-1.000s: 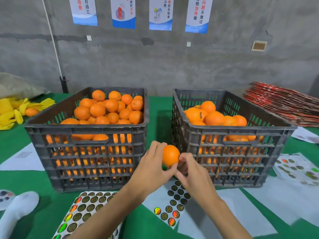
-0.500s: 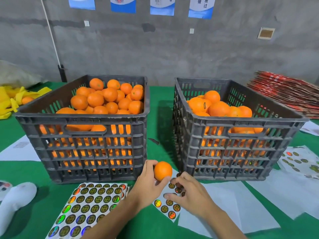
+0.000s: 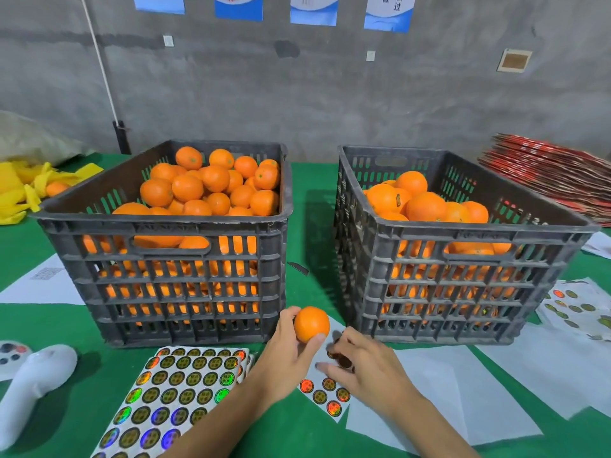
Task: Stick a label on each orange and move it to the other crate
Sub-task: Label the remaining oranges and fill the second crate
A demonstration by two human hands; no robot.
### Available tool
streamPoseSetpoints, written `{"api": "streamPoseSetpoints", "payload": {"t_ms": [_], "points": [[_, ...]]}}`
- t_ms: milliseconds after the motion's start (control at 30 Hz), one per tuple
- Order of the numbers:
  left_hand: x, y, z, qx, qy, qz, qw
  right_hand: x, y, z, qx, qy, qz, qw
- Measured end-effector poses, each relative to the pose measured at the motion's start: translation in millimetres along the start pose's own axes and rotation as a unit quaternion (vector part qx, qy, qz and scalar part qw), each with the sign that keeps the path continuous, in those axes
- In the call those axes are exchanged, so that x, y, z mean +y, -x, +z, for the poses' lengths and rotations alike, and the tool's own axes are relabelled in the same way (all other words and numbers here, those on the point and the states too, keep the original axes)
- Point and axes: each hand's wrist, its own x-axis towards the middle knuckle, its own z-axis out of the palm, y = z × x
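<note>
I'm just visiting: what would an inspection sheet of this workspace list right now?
Surface: green table, partly under white backing sheets.
Job's things: left crate heaped with oranges; right crate less full; held orange; sticker sheets and.
Clutter: white handheld device, yellow cloths, red flat stack.
Hands: left hand holds the orange; right hand fingers the small sticker sheet.
Cables: white cord on the wall.
Surroundings: grey concrete wall, posters.
</note>
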Motion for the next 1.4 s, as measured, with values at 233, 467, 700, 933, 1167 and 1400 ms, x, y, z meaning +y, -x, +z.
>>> {"api": "streamPoseSetpoints", "payload": {"t_ms": [233,467,700,933,1167,1400], "points": [[-1.5,0.1,0.3,0.003,-0.014,0.003,1.000,-19.4,4.9,7.8,-0.049,-0.115,-0.065,0.990],[-0.9,-0.7,0.3,0.003,-0.015,0.001,1.000,-21.4,4.5,12.2,-0.053,-0.200,-0.060,0.977],[-1.8,-0.5,0.3,-0.003,-0.013,-0.003,1.000,-23.9,8.8,9.6,-0.057,-0.160,-0.077,0.983],[-3.7,-0.3,-0.5,-0.005,-0.006,-0.006,1.000,-25.3,4.5,7.5,-0.050,-0.141,-0.105,0.983],[-5.1,-1.1,0.1,-0.002,-0.005,-0.006,1.000,-23.2,4.9,10.2,-0.024,-0.122,-0.120,0.985],[-7.6,-2.2,0.8,-0.001,-0.006,-0.005,1.000,-14.3,3.7,19.9,-0.040,-0.174,-0.064,0.982]]}}
